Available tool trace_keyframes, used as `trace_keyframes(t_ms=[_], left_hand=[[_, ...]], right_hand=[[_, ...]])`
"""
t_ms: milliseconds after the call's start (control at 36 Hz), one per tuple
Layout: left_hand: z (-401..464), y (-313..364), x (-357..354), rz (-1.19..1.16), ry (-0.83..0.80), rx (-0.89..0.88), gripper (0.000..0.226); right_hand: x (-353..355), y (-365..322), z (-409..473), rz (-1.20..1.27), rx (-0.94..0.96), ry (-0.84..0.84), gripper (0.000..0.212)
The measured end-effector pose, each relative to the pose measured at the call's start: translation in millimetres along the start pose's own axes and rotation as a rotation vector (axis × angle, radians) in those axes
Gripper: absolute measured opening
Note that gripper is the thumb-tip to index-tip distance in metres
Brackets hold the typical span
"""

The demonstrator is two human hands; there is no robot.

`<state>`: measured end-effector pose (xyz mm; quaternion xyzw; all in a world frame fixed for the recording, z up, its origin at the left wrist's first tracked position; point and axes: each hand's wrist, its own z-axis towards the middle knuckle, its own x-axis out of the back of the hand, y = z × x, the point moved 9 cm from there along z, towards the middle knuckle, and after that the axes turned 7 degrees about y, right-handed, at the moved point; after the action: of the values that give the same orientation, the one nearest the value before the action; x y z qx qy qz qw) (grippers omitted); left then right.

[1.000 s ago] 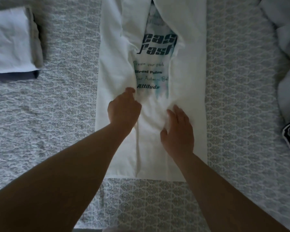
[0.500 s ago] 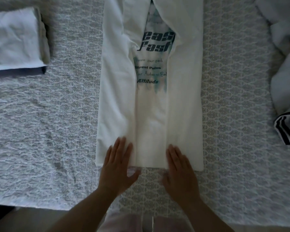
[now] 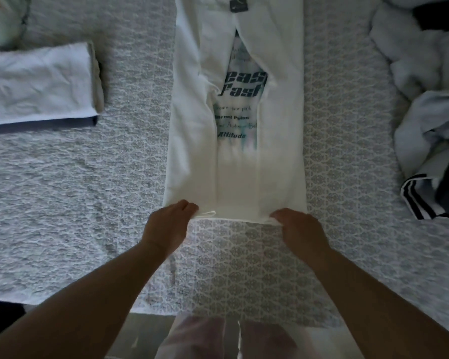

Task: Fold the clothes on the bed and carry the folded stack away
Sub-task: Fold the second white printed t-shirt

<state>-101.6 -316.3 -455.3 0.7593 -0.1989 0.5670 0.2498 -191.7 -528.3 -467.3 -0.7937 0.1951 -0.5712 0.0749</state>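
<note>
Pinching the near hem of the white T-shirt (image 3: 192, 164), the left hand (image 3: 167, 226) and right hand (image 3: 300, 230) curl around its corners; the shirt lies lengthwise, sides folded in, on the patterned bedspread (image 3: 88, 203), folded stack (image 3: 36, 84) well left

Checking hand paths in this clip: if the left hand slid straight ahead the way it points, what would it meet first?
Only the white T-shirt whose hem the left hand already pinches; its folded left panel lies straight ahead.

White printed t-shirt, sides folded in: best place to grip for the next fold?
Take the white printed t-shirt at its near hem corners, coming from the bed's near edge. It lies flat as a long strip; the left hand and right hand already pinch there.
</note>
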Motion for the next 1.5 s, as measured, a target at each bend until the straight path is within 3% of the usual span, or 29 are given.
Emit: trace_keyframes(t_ms=[167,250,333,472,583,667,750,861,1028,1278,1361,1500], left_hand=[[1,0,7,0.102,-0.266,-0.031,0.043],[-6,-3,8,0.035,-0.365,0.089,0.045],[-27,0,-2,-0.009,-0.549,0.15,0.048],[-76,16,-30,-0.114,-0.908,0.062,0.052],[-93,21,-35,-0.158,-0.992,0.056,0.047],[-79,15,-34,-0.141,-0.991,0.054,0.038],[-45,-1,-29,-0.121,-0.92,0.064,0.032],[11,-25,-18,-0.024,-0.726,0.112,0.037],[75,-44,-7,0.097,-0.447,0.168,0.033],[117,-62,-24,0.041,-0.453,0.233,0.03],[120,-68,-24,-0.007,-0.441,0.242,0.029],[116,-81,-27,-0.11,-0.545,0.284,0.035]], right_hand=[[15,0,-5,-0.067,-0.07,-0.121,0.04],[14,-5,-19,-0.049,-0.111,-0.198,0.04],[-4,-10,-39,-0.105,-0.097,-0.379,0.04],[-38,-11,-76,-0.151,-0.089,-0.766,0.043],[-43,-11,-82,-0.24,-0.071,-0.85,0.042],[-37,-2,-66,-0.32,-0.053,-0.789,0.039],[-14,4,-29,-0.478,0.057,-0.538,0.031],[10,12,22,-0.507,0.092,-0.3,0.034],[23,33,77,-0.521,0.006,-0.16,0.028],[13,53,106,-0.55,0.0,-0.117,0.029],[16,60,109,-0.437,-0.107,-0.116,0.03],[41,66,114,-0.175,-0.259,0.05,0.023]])
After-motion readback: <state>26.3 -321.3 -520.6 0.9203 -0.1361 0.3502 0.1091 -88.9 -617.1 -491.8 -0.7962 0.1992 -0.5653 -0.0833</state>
